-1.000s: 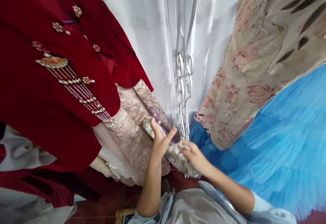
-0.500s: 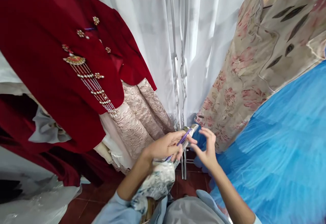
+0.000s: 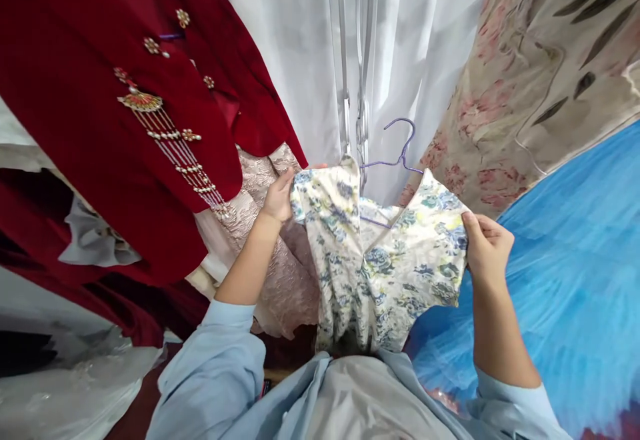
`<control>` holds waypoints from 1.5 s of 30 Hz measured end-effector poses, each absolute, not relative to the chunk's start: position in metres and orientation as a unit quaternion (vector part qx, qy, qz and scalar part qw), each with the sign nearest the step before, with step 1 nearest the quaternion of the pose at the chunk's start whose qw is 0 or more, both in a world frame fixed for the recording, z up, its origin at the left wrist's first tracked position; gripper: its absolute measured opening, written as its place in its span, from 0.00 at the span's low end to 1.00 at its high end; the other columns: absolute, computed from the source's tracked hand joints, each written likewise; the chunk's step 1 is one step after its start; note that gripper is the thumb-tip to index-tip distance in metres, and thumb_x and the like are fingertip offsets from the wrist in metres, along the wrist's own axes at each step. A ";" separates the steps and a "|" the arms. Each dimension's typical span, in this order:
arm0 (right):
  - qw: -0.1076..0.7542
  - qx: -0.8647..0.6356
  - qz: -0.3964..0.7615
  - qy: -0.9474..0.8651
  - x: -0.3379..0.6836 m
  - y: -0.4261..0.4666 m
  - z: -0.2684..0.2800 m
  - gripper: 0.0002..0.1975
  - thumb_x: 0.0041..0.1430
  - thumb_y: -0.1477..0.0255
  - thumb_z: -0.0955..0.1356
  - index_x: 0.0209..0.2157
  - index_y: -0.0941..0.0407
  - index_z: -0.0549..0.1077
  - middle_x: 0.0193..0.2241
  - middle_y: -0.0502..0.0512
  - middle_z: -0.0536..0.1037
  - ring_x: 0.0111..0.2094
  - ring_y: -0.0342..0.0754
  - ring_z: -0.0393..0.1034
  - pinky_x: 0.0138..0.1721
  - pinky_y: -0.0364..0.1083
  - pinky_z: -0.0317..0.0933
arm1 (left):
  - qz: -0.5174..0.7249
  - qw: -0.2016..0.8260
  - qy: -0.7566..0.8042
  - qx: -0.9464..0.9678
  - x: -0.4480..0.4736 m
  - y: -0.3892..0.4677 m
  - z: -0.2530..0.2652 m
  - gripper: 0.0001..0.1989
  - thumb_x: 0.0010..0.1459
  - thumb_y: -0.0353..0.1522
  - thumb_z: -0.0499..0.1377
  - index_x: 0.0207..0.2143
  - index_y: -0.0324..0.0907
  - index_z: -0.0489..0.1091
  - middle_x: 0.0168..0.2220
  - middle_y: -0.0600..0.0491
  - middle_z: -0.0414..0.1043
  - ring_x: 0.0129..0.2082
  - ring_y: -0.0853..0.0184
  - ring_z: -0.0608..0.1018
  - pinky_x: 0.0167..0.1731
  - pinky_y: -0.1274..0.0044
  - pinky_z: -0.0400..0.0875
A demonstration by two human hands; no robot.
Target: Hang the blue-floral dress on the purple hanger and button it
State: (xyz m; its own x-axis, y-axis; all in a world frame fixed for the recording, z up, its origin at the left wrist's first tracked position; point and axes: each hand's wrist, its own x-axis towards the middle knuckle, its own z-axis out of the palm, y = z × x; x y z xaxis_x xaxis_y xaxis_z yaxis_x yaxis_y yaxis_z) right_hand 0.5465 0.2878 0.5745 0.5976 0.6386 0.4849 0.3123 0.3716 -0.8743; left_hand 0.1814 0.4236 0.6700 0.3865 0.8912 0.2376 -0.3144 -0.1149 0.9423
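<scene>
A white dress with blue and yellow flowers (image 3: 390, 260) hangs spread out before me on a purple hanger (image 3: 403, 153). The hanger's hook stands free above the V-shaped neckline, and its lower bar shows inside the neck opening. My left hand (image 3: 280, 197) is closed on the left sleeve, thumb in front and fingers partly behind the cloth. At the other side, my right hand (image 3: 487, 243) pinches the right sleeve's edge. The garment's lower part runs down toward my body, out of sight.
To the left hang a dark red jacket (image 3: 200, 113) with a beaded brooch (image 3: 173, 140) and a pale pink brocade skirt (image 3: 273, 260). A beige floral dress (image 3: 480, 133) and blue tulle (image 3: 560, 273) fill the right. White metal poles (image 3: 360, 60) stand before white curtains (image 3: 290, 40).
The purple hanger, half a second ago in my hands, is now inside the floral dress. My hands have moved apart and up to the two sleeves, and the dress is raised and spread.
</scene>
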 end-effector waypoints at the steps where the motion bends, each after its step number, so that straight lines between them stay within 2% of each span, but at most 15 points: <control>1: 0.706 -0.546 0.119 -0.436 0.545 0.293 0.580 0.22 0.57 0.51 0.72 0.29 0.58 0.77 0.25 0.53 0.75 0.26 0.46 0.63 0.28 0.45 0.58 | 0.517 0.593 0.264 0.558 0.178 0.431 0.665 0.29 0.54 0.49 0.64 0.48 0.34 0.75 0.45 0.41 0.79 0.55 0.45 0.78 0.52 0.58 0.76; 5: 0.664 -0.537 0.131 -0.503 0.529 0.306 0.604 0.23 0.58 0.51 0.71 0.26 0.57 0.76 0.23 0.51 0.72 0.24 0.44 0.61 0.25 0.43 0.54 | 0.603 0.514 0.306 0.528 0.161 0.445 0.644 0.25 0.44 0.39 0.72 0.44 0.37 0.77 0.38 0.47 0.80 0.45 0.55 0.82 0.46 0.68 0.78; 10: 0.583 -0.541 0.205 -0.570 0.524 0.308 0.607 0.22 0.59 0.53 0.72 0.23 0.57 0.74 0.19 0.48 0.66 0.22 0.42 0.56 0.23 0.43 0.50 | 0.638 0.416 0.378 0.526 0.134 0.439 0.604 0.23 0.41 0.39 0.74 0.39 0.38 0.79 0.35 0.50 0.80 0.33 0.65 0.80 0.34 0.77 0.76; 15: 0.728 -0.522 0.145 -0.421 0.521 0.310 0.564 0.19 0.52 0.56 0.76 0.37 0.56 0.78 0.34 0.54 0.78 0.33 0.48 0.70 0.35 0.45 0.64 | 0.672 0.289 0.405 0.549 0.147 0.416 0.555 0.22 0.54 0.41 0.69 0.48 0.39 0.75 0.48 0.44 0.78 0.48 0.59 0.80 0.51 0.71 0.74; 17: 0.774 -0.503 0.124 -0.364 0.512 0.309 0.542 0.23 0.50 0.57 0.77 0.43 0.56 0.77 0.40 0.56 0.79 0.39 0.49 0.72 0.41 0.46 0.65 | 0.728 0.177 0.430 0.503 0.168 0.398 0.530 0.25 0.58 0.42 0.66 0.54 0.40 0.69 0.56 0.41 0.72 0.57 0.57 0.75 0.57 0.68 0.70; 19: 0.775 -0.516 0.154 -0.332 0.503 0.304 0.522 0.24 0.50 0.56 0.76 0.44 0.56 0.75 0.40 0.55 0.79 0.38 0.49 0.72 0.41 0.46 0.66 | 0.744 0.065 0.470 0.470 0.195 0.378 0.503 0.26 0.59 0.42 0.65 0.55 0.41 0.65 0.59 0.40 0.67 0.61 0.56 0.70 0.58 0.66 0.68; 20: 0.765 -0.531 0.177 -0.317 0.499 0.301 0.514 0.24 0.51 0.55 0.75 0.43 0.57 0.75 0.37 0.54 0.78 0.35 0.47 0.71 0.37 0.45 0.65 | 0.725 0.060 0.481 0.489 0.210 0.370 0.489 0.23 0.60 0.43 0.65 0.52 0.41 0.66 0.55 0.41 0.69 0.57 0.57 0.73 0.54 0.67 0.69; 24: 0.735 -0.572 0.227 -0.283 0.494 0.288 0.500 0.23 0.53 0.53 0.74 0.40 0.57 0.75 0.27 0.48 0.72 0.24 0.42 0.60 0.25 0.41 0.57 | 0.542 0.274 0.486 0.629 0.264 0.362 0.450 0.19 0.59 0.41 0.65 0.48 0.41 0.69 0.44 0.45 0.75 0.43 0.61 0.78 0.44 0.71 0.72; 26: 0.732 -0.570 0.237 -0.289 0.497 0.284 0.499 0.22 0.53 0.53 0.74 0.38 0.57 0.74 0.23 0.45 0.68 0.22 0.41 0.56 0.23 0.42 0.54 | 0.509 0.307 0.493 0.635 0.281 0.372 0.445 0.14 0.59 0.39 0.64 0.43 0.41 0.71 0.39 0.46 0.76 0.38 0.62 0.78 0.41 0.73 0.71; 29: 0.731 -0.563 0.234 -0.307 0.500 0.277 0.494 0.21 0.53 0.54 0.74 0.38 0.56 0.73 0.24 0.45 0.68 0.23 0.43 0.59 0.26 0.43 0.58 | 0.502 0.280 0.510 0.640 0.291 0.385 0.447 0.09 0.62 0.38 0.60 0.35 0.41 0.71 0.32 0.49 0.76 0.33 0.64 0.76 0.36 0.74 0.69; 34: 0.768 -0.583 0.051 -0.258 0.485 0.263 0.473 0.21 0.54 0.58 0.75 0.43 0.53 0.70 0.37 0.52 0.72 0.34 0.47 0.68 0.38 0.47 0.64 | 0.478 0.306 0.491 0.661 0.293 0.358 0.448 0.10 0.62 0.37 0.59 0.29 0.42 0.71 0.27 0.51 0.75 0.29 0.65 0.77 0.32 0.76 0.67; 36: 0.712 -0.592 0.136 -0.353 0.470 0.263 0.469 0.16 0.59 0.56 0.72 0.37 0.54 0.71 0.33 0.53 0.73 0.34 0.49 0.69 0.39 0.47 0.64 | 0.472 0.336 0.482 0.657 0.295 0.333 0.448 0.10 0.61 0.37 0.60 0.29 0.42 0.71 0.27 0.52 0.75 0.28 0.66 0.77 0.31 0.76 0.68; 39: 0.545 -0.561 0.331 -0.528 0.445 0.269 0.471 0.19 0.62 0.53 0.69 0.30 0.55 0.72 0.28 0.54 0.75 0.30 0.50 0.68 0.34 0.47 0.63 | 0.464 0.341 0.476 0.665 0.297 0.300 0.455 0.10 0.62 0.37 0.59 0.29 0.42 0.70 0.26 0.53 0.74 0.27 0.67 0.75 0.30 0.77 0.67; 42: 0.482 -0.545 0.363 -0.583 0.429 0.275 0.478 0.20 0.62 0.54 0.68 0.26 0.55 0.69 0.23 0.51 0.72 0.25 0.47 0.64 0.29 0.46 0.58 | 0.450 0.302 0.476 0.693 0.289 0.282 0.468 0.12 0.64 0.35 0.57 0.26 0.43 0.66 0.25 0.54 0.72 0.26 0.68 0.73 0.30 0.76 0.66; 45: 0.472 -0.544 0.353 -0.597 0.426 0.274 0.483 0.21 0.63 0.55 0.68 0.22 0.54 0.66 0.19 0.48 0.67 0.23 0.45 0.61 0.28 0.45 0.54 | 0.484 0.277 0.457 0.693 0.277 0.276 0.473 0.02 0.59 0.31 0.60 0.33 0.43 0.68 0.32 0.52 0.75 0.33 0.65 0.76 0.36 0.75 0.70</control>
State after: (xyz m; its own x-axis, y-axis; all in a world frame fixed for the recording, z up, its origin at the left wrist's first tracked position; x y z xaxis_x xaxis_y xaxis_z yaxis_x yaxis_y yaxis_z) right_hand 0.4260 0.2739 0.4829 0.0386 0.9830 0.1798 0.3166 0.1586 -0.9352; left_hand 0.2775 0.2765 0.4729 0.1124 0.9017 0.4175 0.3653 -0.4283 0.8265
